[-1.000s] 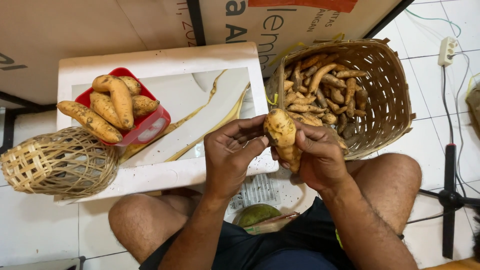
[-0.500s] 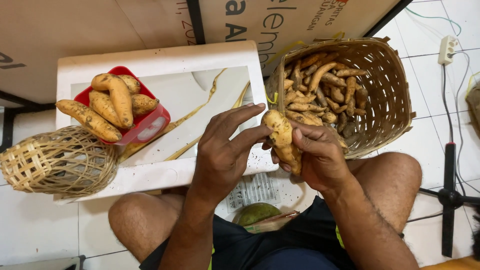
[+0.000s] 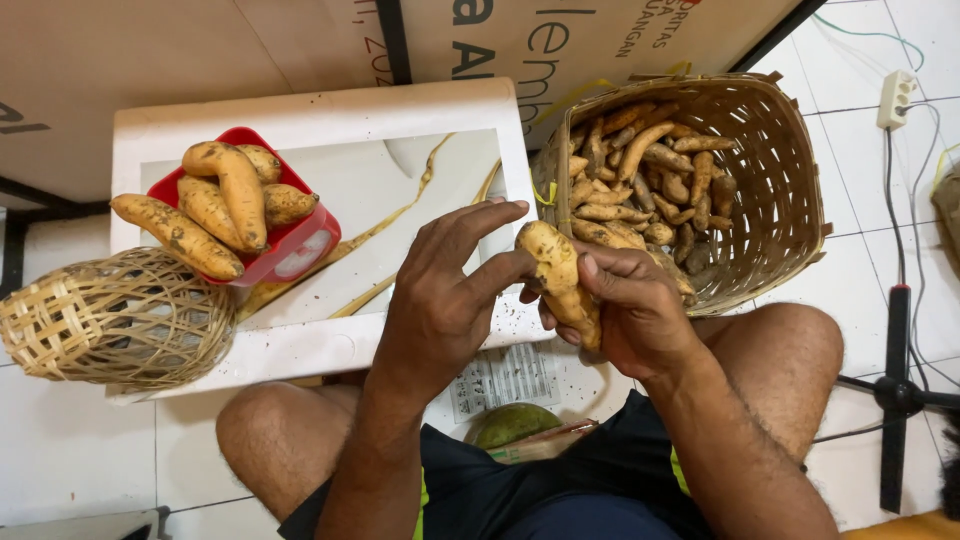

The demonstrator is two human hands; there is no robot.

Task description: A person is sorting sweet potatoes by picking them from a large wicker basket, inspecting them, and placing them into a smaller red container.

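Right hand (image 3: 630, 310) curled in a closed grip; left hand (image 3: 440, 300) fingers extended.

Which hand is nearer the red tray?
Left. The left hand is over the white board, just right of the red tray; the right hand is farther right, holding the tuber.

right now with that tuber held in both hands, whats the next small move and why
Probably keep rubbing soil off the tuber: the right hand grips its lower end while the left hand has fingers spread against its top, and dirt specks dot the white tray. Once clean, it likely joins the cleaner ones in the red tub, not the big basket.
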